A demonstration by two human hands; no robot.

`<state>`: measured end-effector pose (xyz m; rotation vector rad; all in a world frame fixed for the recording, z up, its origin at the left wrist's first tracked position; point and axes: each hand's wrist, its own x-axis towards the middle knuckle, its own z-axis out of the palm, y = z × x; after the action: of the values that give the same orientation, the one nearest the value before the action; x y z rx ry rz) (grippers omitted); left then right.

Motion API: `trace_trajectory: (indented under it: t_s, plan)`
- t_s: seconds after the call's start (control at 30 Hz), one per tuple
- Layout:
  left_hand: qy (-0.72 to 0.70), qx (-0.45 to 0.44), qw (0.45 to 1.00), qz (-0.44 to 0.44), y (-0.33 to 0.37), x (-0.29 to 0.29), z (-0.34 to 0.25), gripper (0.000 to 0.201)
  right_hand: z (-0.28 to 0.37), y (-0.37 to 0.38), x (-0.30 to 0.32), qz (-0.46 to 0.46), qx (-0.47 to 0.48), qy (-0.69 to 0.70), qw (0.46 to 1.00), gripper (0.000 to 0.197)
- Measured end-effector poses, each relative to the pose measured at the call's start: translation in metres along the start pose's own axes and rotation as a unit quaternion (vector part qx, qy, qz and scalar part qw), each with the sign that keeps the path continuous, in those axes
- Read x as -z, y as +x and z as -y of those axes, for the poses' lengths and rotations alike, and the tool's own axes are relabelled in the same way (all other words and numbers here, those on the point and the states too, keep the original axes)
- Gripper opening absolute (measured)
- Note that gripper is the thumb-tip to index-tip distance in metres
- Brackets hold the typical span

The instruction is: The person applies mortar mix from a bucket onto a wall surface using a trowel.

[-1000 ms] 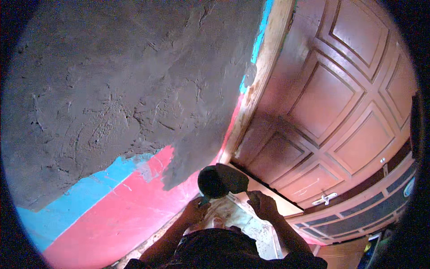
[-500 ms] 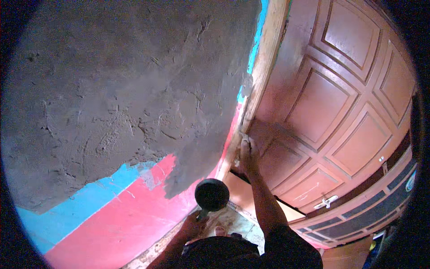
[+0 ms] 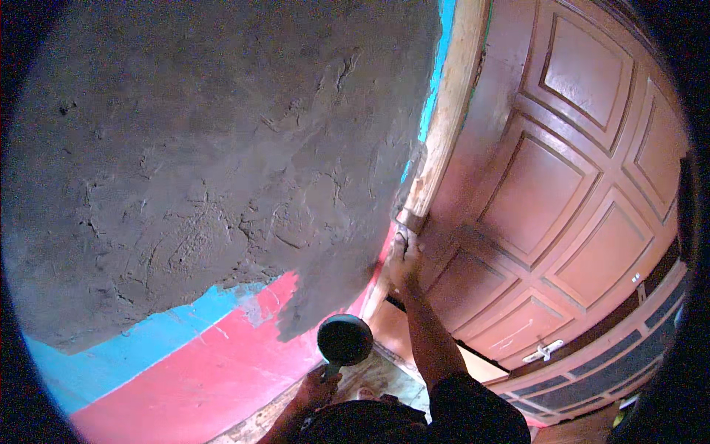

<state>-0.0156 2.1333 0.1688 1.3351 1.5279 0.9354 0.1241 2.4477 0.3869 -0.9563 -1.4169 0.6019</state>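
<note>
My left hand (image 3: pixel 319 388) grips the short handle of a small round black pan (image 3: pixel 345 340), held low in front of me. What lies in the pan is too dark to make out. My right hand (image 3: pixel 404 260) is closed round the handle of a small trowel (image 3: pixel 411 220). Its flat blade is at the wooden door frame (image 3: pixel 441 140), by the edge of the wall. Dark grey mortar (image 3: pixel 222 170) covers most of this wall, with rough ridges and a ragged lower border.
Below the mortar show blue paint (image 3: pixel 155 333) and pink paint (image 3: pixel 192 374). A reddish-brown panelled door (image 3: pixel 540 192) with a white handle (image 3: pixel 543 351) stands at the right. Pale floor tiles (image 3: pixel 392 377) lie beneath me.
The view has shifted slightly. The trowel's blade now shows clearly above my right hand. Grey mortar covers more of the blue and pink strip beside the frame. My left hand still holds the pan.
</note>
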Motion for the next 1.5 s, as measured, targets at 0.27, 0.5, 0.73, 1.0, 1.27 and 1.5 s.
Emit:
trace_trajectory:
  t_s: [0.27,0.5,0.73,1.0,1.27,1.5]
  plan:
    - [0.039,-0.056,0.997,-0.022,0.01,-0.004,-0.001,0.036,-0.046,0.02,0.004,-0.008,0.065,-0.078,0.995,0.037]
    - [-0.147,0.183,0.972,-0.014,0.004,0.002,-0.039,0.04,-0.054,0.0,0.01,0.079,-0.093,0.107,0.987,0.037]
    - [-0.035,0.008,0.999,0.018,0.034,0.003,-0.067,0.037,-0.23,-0.059,0.098,0.102,0.261,-0.34,0.898,0.033]
    - [-0.013,-0.034,0.999,0.002,0.046,0.008,-0.055,0.031,0.042,-0.073,0.12,0.261,-0.099,-0.082,0.957,0.03]
    - [0.002,-0.187,0.982,-0.017,0.053,0.017,-0.082,0.029,0.061,-0.094,0.179,0.353,-0.11,-0.09,0.925,0.036]
    - [0.02,-0.031,0.999,0.011,0.041,0.016,-0.092,0.035,0.082,-0.14,0.19,0.471,-0.368,-0.128,0.791,0.036]
